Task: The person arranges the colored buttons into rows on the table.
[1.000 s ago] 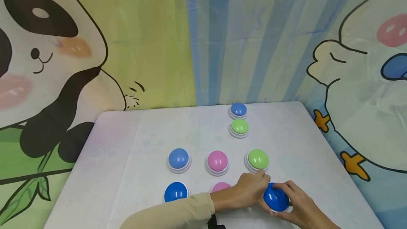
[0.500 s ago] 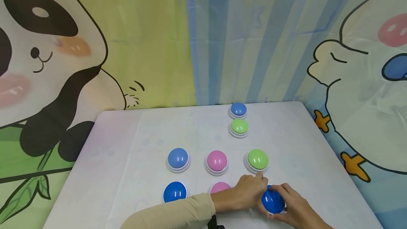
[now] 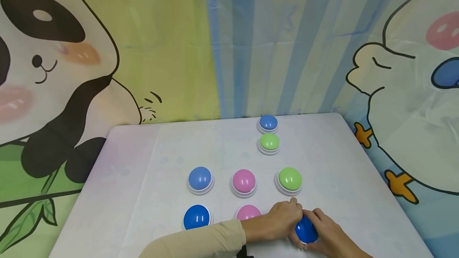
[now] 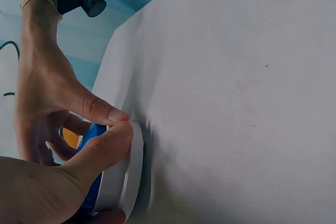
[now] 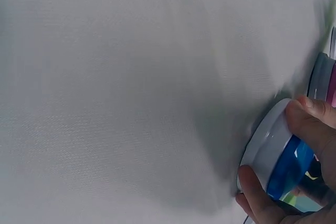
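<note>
Low on the right side of the table, both hands hold a blue push button [image 3: 306, 230] with a domed top and white base. My left hand [image 3: 277, 221] grips its left side, with the arm reaching across from the left. On the opposite side, my right hand [image 3: 331, 234] has thumb and fingers curled round it. In the left wrist view, the two thumbs meet at the rim of the white base [image 4: 116, 184]. The right wrist view shows fingers spanning the base, with the blue dome [image 5: 289, 167] facing away from the camera. Part of the dome is covered by the hands.
Just beyond the hands is a green button [image 3: 290, 178], with a pink button [image 3: 244, 181] and a blue one [image 3: 199, 178] to its left. A nearer pink button [image 3: 248, 212] is partly behind my left forearm. Another green button [image 3: 269, 141] stands near the back edge.
Both hands have shifted a little left and nearer to me with the blue push button between them. The other buttons have stayed in place.
</note>
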Available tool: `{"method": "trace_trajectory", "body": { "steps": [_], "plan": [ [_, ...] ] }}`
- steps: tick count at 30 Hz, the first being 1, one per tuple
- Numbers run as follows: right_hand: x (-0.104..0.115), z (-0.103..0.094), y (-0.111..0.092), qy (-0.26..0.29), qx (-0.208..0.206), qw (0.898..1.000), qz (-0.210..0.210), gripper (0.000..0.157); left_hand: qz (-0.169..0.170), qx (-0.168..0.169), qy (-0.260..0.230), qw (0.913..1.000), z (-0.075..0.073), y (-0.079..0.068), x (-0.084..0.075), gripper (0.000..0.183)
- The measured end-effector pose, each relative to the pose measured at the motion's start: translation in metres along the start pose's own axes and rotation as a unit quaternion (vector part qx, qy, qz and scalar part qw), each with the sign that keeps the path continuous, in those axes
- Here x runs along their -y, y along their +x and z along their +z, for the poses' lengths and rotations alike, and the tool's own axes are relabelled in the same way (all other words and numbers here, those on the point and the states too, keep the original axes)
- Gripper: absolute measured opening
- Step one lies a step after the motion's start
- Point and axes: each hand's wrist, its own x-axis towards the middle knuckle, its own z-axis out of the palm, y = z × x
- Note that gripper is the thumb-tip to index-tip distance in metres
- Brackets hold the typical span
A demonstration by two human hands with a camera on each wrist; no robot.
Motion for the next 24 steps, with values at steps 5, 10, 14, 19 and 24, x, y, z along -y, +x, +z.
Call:
{"method": "trace_trajectory", "body": {
  "steps": [5, 10, 14, 19, 24],
  "plan": [
    [0.000, 0.004, 0.003, -0.014, -0.001, 0.999, 0.029, 0.093, 0.006, -0.005, -0.009, 0.9999, 0.003, -0.001, 0.001, 0.085],
    [0.000, 0.010, 0.004, 0.011, 0.009, 0.998, 0.058, 0.097, 0.005, 0.003, -0.033, 0.9994, 0.008, -0.004, 0.001, 0.083],
    [-0.002, 0.014, 0.003, 0.031, 0.004, 0.998, 0.055, 0.096, 0.004, 0.006, -0.034, 0.9994, 0.011, -0.007, -0.002, 0.083],
    [-0.004, 0.014, 0.002, 0.043, 0.001, 0.998, 0.050, 0.095, 0.006, -0.007, -0.019, 0.9998, 0.014, -0.007, -0.003, 0.083],
    [-0.006, 0.013, 0.004, 0.047, 0.000, 0.998, 0.047, 0.095, 0.009, -0.016, -0.006, 0.9998, 0.013, -0.005, -0.003, 0.082]
  ]
}}
